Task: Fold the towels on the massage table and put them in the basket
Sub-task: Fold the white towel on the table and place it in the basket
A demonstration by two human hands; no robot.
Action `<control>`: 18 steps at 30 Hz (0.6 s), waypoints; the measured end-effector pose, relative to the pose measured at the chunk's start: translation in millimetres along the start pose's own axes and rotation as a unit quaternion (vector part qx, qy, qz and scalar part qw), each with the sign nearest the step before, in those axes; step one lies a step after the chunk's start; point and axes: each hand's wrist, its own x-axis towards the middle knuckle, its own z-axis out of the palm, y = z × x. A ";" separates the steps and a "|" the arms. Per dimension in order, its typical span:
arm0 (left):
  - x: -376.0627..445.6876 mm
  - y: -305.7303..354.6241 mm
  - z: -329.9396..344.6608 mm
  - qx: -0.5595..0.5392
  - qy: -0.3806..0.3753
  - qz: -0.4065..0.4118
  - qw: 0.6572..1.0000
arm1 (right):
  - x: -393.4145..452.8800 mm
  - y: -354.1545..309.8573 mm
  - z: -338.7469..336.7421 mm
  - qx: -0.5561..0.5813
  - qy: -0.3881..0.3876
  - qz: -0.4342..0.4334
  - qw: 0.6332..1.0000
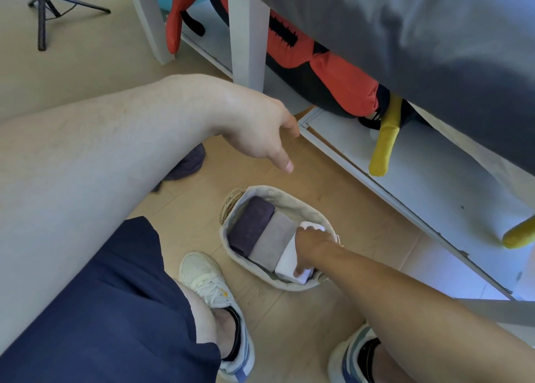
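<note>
A cloth-lined basket stands on the floor beside the massage table. Inside lie three folded towels side by side: a dark purple towel, a grey towel and a white towel. My right hand reaches down into the basket and grips the white towel, fingers curled round its edge. My left hand hangs in the air above and to the left of the basket, fingers relaxed and holding nothing. Another dark towel lies crumpled on the floor, partly hidden behind my left forearm.
The massage table's grey cover overhangs at the upper right, with white legs and a low white shelf holding a red, black and yellow plush toy. A tripod stands far left. My shoes flank the basket.
</note>
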 end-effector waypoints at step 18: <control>5.0 0.1 3.9 -0.005 -0.005 -0.006 1.000 | 9.8 -29.3 32.7 0.221 -0.137 0.117 0.958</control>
